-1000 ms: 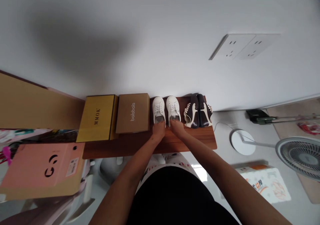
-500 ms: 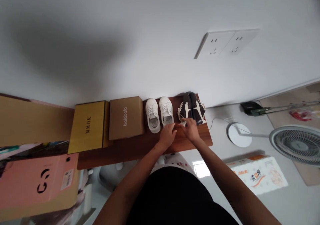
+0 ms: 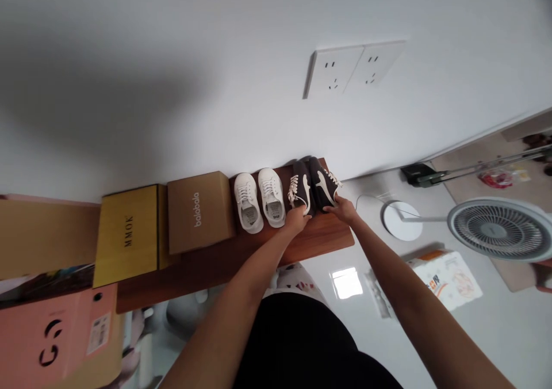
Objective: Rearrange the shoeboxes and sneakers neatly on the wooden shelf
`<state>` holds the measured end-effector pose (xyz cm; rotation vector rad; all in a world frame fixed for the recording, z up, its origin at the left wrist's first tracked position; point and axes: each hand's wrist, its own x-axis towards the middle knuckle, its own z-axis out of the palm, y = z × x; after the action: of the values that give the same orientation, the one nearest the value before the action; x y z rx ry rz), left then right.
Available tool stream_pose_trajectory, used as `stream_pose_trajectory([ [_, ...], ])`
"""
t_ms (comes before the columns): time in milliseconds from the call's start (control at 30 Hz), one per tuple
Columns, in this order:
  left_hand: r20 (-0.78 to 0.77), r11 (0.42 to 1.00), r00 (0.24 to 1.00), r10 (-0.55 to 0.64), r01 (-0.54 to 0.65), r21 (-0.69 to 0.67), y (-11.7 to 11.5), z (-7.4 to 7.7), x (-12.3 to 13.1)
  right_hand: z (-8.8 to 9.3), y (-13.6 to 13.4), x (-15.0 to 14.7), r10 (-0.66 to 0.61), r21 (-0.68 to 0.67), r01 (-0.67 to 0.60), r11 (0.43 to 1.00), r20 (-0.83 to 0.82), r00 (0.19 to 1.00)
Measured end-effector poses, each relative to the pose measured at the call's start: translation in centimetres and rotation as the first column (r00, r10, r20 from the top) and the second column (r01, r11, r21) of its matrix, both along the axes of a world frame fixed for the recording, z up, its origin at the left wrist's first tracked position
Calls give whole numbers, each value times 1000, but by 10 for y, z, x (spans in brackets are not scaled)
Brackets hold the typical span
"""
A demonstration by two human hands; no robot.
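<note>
Dark shoes (image 3: 318, 192) sit at the worktop's (image 3: 321, 236) right; our left hand (image 3: 297, 220) and right hand (image 3: 344, 209) each have fingers closed on one heel. Left: gold box (image 3: 142, 228) reads "MMOK", brown box (image 3: 209, 205) "balabala".

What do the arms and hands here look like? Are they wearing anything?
These are human: the left hand and right hand are both bare, without gloves. No sleeves, watch, bracelets or cables show. Whether there are small rings I cannot tell. A plain black garment covers the person's body.
</note>
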<state>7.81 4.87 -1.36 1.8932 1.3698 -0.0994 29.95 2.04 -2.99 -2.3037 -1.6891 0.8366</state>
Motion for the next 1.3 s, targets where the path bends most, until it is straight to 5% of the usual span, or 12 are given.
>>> stream_pose_trajectory([
  [200, -167, 980, 971, -173, 186, 65, 1, 20, 7, 16, 1, -13, 211, -3, -219, 976, 279, 937],
  [467, -245, 955, 948, -205, 249, 163, 9, 23, 32, 20, 9, -37, 320, -60, -319, 946, 346, 882],
  [1000, -219, 955, 949, -227, 261, 141, 17, 17, 45, 6, 14, -45, 265, -92, -249, 964, 376, 888],
  [1300, -129, 943, 968, -216, 241, 230, 16, 53, 15, 39, 0, -68, 104, 145, -178, 973, 410, 906],
])
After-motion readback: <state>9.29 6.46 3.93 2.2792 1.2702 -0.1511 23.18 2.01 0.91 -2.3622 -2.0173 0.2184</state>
